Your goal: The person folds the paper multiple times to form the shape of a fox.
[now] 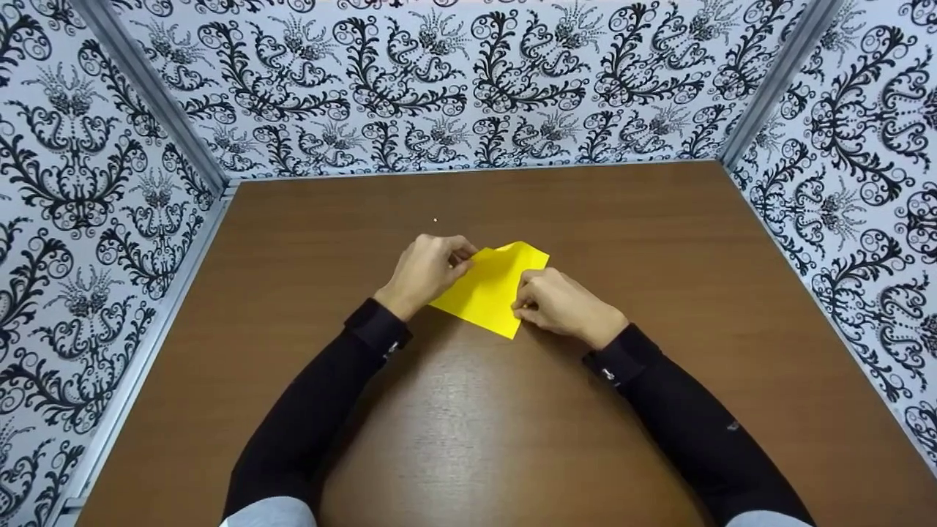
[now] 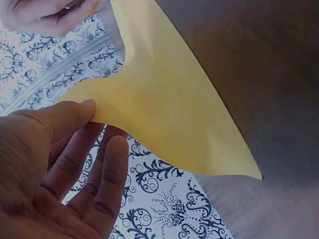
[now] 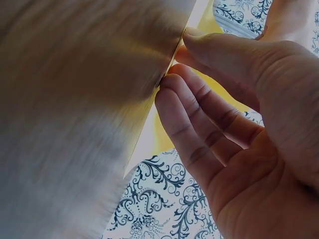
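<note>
Left hand (image 1: 427,268) pinches thin, straight-edged yellow paper sheet (image 1: 484,289) at 10 o'clock, right hand (image 1: 562,301) at 4, both nearly closed; uneven pull could crease it.

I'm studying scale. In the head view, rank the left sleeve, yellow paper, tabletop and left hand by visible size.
1. Tabletop
2. Left sleeve
3. Yellow paper and left hand: too alike to rank.
</note>
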Available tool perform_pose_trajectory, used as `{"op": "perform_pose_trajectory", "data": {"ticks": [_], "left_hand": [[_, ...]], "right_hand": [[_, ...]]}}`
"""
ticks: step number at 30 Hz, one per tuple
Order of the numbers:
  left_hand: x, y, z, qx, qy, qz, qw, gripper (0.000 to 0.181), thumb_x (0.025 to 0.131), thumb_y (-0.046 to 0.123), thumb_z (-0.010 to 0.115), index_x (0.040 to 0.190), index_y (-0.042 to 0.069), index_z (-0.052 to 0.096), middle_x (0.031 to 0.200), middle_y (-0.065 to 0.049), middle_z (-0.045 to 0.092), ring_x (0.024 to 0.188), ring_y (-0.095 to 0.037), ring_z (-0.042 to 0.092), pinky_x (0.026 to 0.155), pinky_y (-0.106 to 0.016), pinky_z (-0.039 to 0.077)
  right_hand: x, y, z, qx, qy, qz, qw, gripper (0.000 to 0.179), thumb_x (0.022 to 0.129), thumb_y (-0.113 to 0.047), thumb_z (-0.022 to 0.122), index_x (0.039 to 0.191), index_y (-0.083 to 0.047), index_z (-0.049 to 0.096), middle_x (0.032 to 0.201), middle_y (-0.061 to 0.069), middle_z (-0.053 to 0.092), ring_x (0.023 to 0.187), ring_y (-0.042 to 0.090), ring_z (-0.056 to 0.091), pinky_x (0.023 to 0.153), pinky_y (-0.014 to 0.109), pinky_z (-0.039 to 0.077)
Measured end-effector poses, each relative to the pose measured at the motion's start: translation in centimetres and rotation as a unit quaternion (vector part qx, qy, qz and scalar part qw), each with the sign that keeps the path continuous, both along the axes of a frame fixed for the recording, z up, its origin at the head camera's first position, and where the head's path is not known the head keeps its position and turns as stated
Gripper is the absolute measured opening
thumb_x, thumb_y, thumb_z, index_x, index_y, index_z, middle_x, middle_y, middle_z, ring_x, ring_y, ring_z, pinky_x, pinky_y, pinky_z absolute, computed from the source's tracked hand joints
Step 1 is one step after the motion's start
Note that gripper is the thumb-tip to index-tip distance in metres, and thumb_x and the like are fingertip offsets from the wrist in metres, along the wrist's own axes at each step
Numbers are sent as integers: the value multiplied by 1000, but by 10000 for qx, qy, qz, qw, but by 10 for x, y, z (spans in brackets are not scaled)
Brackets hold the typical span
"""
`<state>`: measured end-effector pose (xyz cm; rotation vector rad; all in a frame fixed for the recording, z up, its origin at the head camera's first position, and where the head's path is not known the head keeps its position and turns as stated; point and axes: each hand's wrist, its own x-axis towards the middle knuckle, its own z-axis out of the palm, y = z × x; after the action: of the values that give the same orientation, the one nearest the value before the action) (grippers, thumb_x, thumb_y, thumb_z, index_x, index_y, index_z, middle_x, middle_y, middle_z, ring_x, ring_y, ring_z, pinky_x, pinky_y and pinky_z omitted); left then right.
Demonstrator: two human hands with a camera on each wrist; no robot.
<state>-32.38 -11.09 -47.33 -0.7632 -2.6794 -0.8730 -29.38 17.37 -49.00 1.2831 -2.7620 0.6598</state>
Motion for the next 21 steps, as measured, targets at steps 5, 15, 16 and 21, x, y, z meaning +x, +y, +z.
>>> {"op": "perform_pose_trajectory", "data": {"ticks": [5, 15, 16, 21], "left_hand": [[9, 1, -1, -95, 5, -17, 10000, 14, 108, 13, 85, 121, 9, 90, 115, -9, 91, 99, -24, 89, 89, -36, 73], [21, 7, -6, -115, 137, -107, 9998, 13, 106, 13, 88, 117, 7, 90, 111, -10, 91, 94, -23, 88, 84, -35, 74], [23, 8, -7, -112, 133, -114, 9998, 13, 106, 13, 89, 117, 7, 90, 111, -10, 91, 94, -23, 88, 84, -34, 74], [29, 13, -8, -124, 115, -146, 9998, 13, 106, 14, 88, 117, 7, 90, 110, -9, 90, 92, -21, 87, 83, -33, 73]], "right_hand": [[1, 2, -1, -69, 10, -20, 10000, 8, 99, -4, 93, 107, -4, 92, 105, 11, 83, 91, 23, 80, 83, 38, 72], [5, 6, 0, 4, 51, 78, 10000, 5, 101, -4, 91, 106, -6, 90, 106, 10, 84, 94, 24, 81, 86, 40, 72], [5, 6, 0, 22, 54, 94, 9999, 6, 101, -5, 91, 107, -5, 91, 107, 11, 84, 95, 24, 82, 87, 40, 73], [6, 7, 0, 80, 43, 188, 9998, 10, 101, -6, 92, 110, -3, 91, 109, 13, 84, 98, 26, 83, 89, 40, 74]]}}
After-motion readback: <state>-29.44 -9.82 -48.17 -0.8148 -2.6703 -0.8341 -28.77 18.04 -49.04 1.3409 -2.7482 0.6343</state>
